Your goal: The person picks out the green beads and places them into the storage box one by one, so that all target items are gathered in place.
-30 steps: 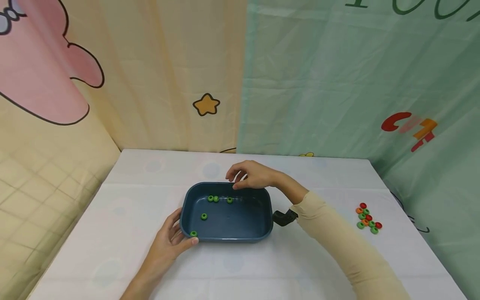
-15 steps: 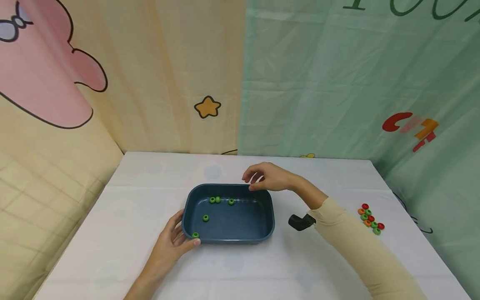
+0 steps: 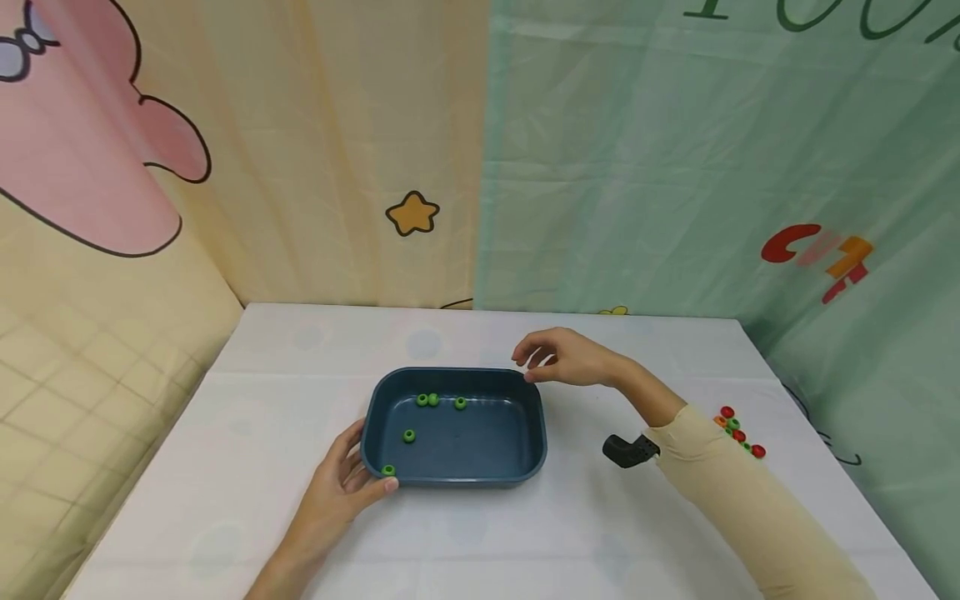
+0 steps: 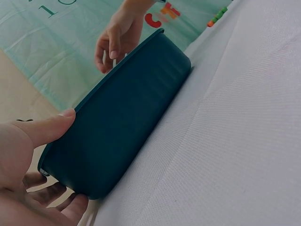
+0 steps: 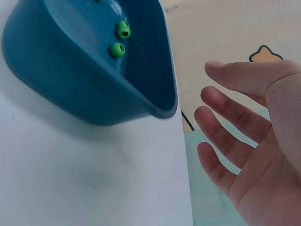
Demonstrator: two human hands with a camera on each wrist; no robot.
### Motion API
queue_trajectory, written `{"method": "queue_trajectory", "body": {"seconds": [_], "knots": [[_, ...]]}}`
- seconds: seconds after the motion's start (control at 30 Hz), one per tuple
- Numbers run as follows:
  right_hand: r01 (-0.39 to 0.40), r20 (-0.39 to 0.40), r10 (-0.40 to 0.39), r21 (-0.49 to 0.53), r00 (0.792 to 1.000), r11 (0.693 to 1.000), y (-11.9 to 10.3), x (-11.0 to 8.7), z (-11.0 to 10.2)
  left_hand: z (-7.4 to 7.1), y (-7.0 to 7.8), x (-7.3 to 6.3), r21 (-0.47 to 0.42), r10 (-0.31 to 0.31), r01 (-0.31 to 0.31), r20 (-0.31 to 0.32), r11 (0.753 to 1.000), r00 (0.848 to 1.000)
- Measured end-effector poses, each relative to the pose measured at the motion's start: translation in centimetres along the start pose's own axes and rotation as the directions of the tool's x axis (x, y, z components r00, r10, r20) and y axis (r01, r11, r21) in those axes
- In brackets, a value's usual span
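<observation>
A dark blue rectangular plastic bin (image 3: 480,450) rests on the white table, with several green beads (image 3: 427,400) scattered on its floor. At its front left corner, my left hand (image 3: 337,492) grips the bin, the thumb near the rim and the fingers round the side, as the left wrist view shows. My right hand (image 3: 566,357) hovers by the bin's back right corner. Its fingers are loosely bent, and the right wrist view shows nothing between them. One green bead (image 3: 388,471) lies close to my left thumb.
A small group of red, orange and green beads (image 3: 738,435) lies on the table (image 3: 480,550) at the right, partly hidden by my right sleeve (image 3: 735,492). Printed curtains (image 3: 337,167) stand behind the table and along its sides.
My right hand has moved right along the bin's back rim, from above its middle to its right corner. The right sleeve now covers part of the loose beads. The left hand stays put.
</observation>
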State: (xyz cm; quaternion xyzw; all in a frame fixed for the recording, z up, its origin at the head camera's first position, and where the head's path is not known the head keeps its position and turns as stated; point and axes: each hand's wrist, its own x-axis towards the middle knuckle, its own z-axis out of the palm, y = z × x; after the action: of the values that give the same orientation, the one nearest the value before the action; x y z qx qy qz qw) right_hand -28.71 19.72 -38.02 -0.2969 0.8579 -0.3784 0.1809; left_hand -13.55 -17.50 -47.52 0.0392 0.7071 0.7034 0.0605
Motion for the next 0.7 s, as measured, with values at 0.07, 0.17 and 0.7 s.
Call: {"method": "queue_trajectory", "body": {"seconds": [0.07, 0.17, 0.7], "knots": [[-0.01, -0.016, 0.01, 0.001, 1.0, 1.0, 0.5, -0.5, -0.2, 0.0, 0.0, 0.0, -0.006, 0.004, -0.004, 0.005, 1.0, 1.0], [-0.013, -0.033, 0.013, 0.003, 0.999, 1.0, 1.2, -1.3, -0.5, 0.0, 0.0, 0.0, -0.011, 0.007, -0.007, 0.007, 1.0, 1.0], [-0.075, -0.102, 0.077, 0.024, 0.992, 0.997, 4.1, -5.3, -2.5, 0.0, 0.0, 0.0, -0.006, -0.015, 0.015, -0.003, 1.0, 1.0]]}}
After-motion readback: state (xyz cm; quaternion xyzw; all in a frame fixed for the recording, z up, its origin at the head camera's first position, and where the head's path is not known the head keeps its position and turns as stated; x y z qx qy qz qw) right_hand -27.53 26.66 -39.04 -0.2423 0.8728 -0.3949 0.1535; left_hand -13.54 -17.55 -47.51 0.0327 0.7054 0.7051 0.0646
